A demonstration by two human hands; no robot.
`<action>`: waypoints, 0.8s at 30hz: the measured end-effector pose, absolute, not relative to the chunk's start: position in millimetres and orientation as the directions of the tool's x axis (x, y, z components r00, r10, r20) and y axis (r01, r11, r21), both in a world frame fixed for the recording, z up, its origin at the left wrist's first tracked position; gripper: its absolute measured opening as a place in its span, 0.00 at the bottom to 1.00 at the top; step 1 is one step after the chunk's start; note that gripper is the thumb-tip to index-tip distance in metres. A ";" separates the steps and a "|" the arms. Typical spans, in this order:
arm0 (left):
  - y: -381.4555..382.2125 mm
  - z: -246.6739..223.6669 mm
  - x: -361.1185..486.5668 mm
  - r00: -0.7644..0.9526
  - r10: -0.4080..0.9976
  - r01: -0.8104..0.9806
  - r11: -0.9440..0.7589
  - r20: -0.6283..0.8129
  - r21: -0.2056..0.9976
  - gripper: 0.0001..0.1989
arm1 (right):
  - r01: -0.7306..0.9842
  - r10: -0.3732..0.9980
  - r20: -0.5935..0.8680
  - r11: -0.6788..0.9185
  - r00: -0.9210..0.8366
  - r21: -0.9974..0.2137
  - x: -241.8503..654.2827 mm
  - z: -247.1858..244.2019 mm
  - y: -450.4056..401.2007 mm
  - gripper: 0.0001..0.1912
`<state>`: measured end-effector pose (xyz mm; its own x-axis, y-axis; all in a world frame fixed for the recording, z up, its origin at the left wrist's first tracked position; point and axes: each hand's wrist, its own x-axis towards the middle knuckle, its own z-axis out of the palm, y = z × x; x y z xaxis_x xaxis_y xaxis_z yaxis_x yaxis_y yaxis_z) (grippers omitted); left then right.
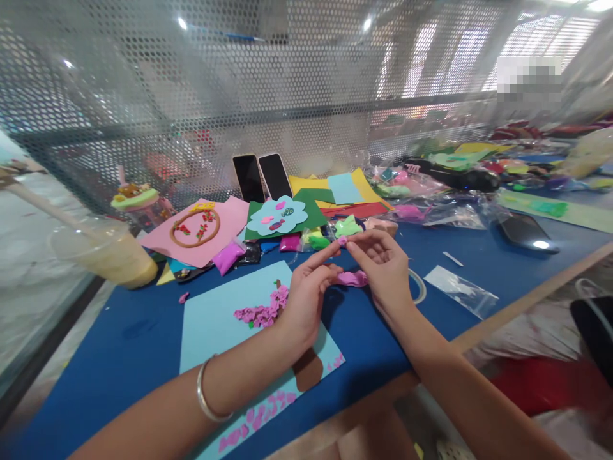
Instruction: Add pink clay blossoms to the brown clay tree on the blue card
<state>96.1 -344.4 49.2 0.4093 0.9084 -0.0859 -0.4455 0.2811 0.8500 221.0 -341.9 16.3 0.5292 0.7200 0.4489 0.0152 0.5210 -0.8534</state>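
Observation:
My right hand (385,265) pinches a tiny bit of pink modelling clay (341,241) between thumb and index finger. The index finger of my left hand (309,291) touches that bit from the other side. Below it, a larger pink clay lump (353,279) extends from my left hand's curled fingers, which appear to hold its end. Under my left forearm lies a light blue sheet (211,329), partly covered. On it are a cluster of pink clay flowers (261,314), a brown clay trunk (308,370) and scattered pink petals (258,415).
A drink cup (110,255) with a straw stands at the left edge. Behind the sheet lie a pink card (234,220), a cloud-shaped card (261,220) and clay packets (228,255). Two phones (248,179) lean on the mesh screen. To the right are a tape roll (418,287) and a plastic bag (460,291).

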 end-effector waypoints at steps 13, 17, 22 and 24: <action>-342.4 45.6 94.3 0.391 0.918 -0.311 0.192 -0.058 0.931 0.20 | 0.021 0.754 0.438 0.493 0.490 -0.870 221.5 14.6 -342.4 0.13; -343.0 46.0 94.7 0.401 0.915 -0.297 0.186 -0.054 0.937 0.21 | -0.014 0.763 0.424 0.492 0.489 -0.870 220.8 15.8 -342.4 0.14; -342.6 45.2 94.8 0.397 0.917 -0.284 0.163 -0.039 0.945 0.21 | -0.049 0.785 0.378 0.459 0.491 -0.887 221.4 15.8 -341.6 0.15; -342.0 44.9 94.8 0.389 0.921 -0.267 0.146 -0.033 0.953 0.20 | -0.050 0.790 0.376 0.454 0.485 -0.890 221.8 15.4 -341.3 0.15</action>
<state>94.8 -342.0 44.9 0.3886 0.9208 -0.0328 -0.2665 0.1464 0.9526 221.8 -341.3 15.4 0.4846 0.7899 0.3758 -0.0496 0.4538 -0.8897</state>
